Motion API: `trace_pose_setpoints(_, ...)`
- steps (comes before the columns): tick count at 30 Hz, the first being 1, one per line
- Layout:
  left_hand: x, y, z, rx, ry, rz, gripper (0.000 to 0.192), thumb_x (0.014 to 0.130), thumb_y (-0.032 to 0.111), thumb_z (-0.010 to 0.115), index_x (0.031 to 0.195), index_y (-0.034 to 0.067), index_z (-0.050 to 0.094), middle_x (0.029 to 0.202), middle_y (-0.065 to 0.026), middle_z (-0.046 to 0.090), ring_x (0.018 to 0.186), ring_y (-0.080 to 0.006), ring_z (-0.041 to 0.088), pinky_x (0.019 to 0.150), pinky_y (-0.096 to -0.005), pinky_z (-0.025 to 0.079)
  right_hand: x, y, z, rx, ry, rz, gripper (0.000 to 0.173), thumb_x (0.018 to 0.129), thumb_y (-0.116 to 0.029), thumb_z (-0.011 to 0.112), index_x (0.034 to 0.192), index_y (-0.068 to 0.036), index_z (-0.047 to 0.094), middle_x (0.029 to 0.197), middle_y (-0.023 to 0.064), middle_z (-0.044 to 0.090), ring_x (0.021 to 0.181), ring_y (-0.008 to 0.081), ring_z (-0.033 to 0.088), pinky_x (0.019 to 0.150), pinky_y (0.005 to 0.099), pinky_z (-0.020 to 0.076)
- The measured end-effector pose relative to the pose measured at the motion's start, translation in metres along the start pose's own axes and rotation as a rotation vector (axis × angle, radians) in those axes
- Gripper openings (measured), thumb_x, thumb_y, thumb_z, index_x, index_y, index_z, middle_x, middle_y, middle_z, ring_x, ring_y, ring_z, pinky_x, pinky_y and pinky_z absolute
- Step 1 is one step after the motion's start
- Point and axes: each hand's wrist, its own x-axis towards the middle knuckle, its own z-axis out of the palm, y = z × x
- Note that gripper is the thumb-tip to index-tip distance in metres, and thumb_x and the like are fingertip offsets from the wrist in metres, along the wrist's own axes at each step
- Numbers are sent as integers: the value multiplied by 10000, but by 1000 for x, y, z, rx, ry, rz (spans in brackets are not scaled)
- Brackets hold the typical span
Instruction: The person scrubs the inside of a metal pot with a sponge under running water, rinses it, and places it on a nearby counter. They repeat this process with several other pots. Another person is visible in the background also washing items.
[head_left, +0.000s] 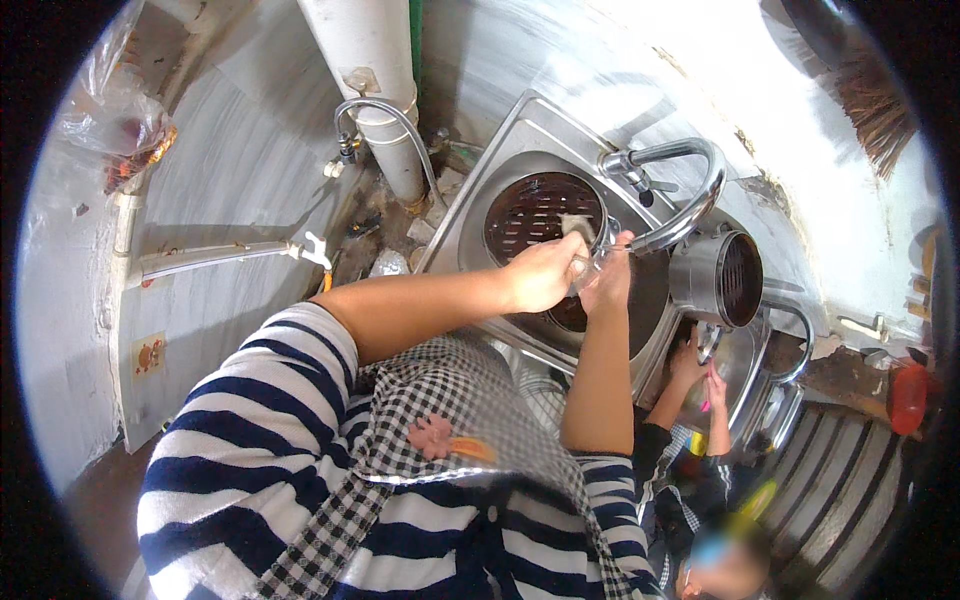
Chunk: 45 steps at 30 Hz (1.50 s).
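My left hand (541, 274) is closed in a fist under the chrome faucet (694, 157). A beige cloth or scrubbing pad (577, 226) sticks out above its thumb. Close beside it, my right hand (609, 276) is raised at the faucet's mouth, near the handle of a pot; its grip is unclear. Clear water or something transparent shows between the hands. Beneath them a round pot with a dark, slotted inside (536, 210) sits in the stainless steel sink (469, 240). Part of another dark, round interior (570, 313) shows below my wrists.
A stainless steel pot (694, 277) lies on its side at the sink's right edge. Beyond it, a co-worker's hands (701, 375) hold something pink over a second basin (742, 360). Pipes (382, 142) and a wall tap (315, 251) stand left; a ridged metal surface (832, 480) lies right.
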Motion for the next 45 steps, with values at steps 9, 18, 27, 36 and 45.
trace_pose_setpoints(9,24,-15,-36,548,-291,299,411,847,96,574,1230,78,426,1150,-184,627,1133,-371,599,1131,-580,263,-3,13,-5,154,-65,-85,366,1027,-378,442,1148,-63,583,1058,64,670,945,244,670,838,406,565)
trace_pose_setpoints(18,44,-21,-4,283,-6,74,334,785,108,634,1069,24,479,954,-244,651,938,-465,610,834,-519,478,-9,32,5,214,-42,-130,352,1037,-328,453,1213,-54,586,1150,64,659,1048,232,632,948,390,513)
trace_pose_setpoints(27,68,-31,-50,702,-294,405,406,829,88,554,1226,56,476,1264,-184,598,1229,-339,551,1084,-466,351,-28,24,-7,249,-129,-29,462,1045,-415,358,1281,-75,562,1259,118,625,1128,298,608,1012,463,478)
trace_pose_setpoints(36,41,-21,-3,257,28,79,148,848,70,540,980,7,516,948,-264,629,936,-459,614,798,-536,477,-29,33,-8,192,-102,-36,416,1041,-398,434,1289,-86,552,1243,100,630,1142,256,600,1023,416,465)
trace_pose_setpoints(45,61,-22,-39,724,-272,318,469,756,111,657,1185,29,487,1239,-229,607,1192,-366,576,1033,-496,389,-41,28,-10,234,-86,-29,442,1048,-400,370,1303,-86,548,1257,106,628,1139,303,606,1002,467,488)
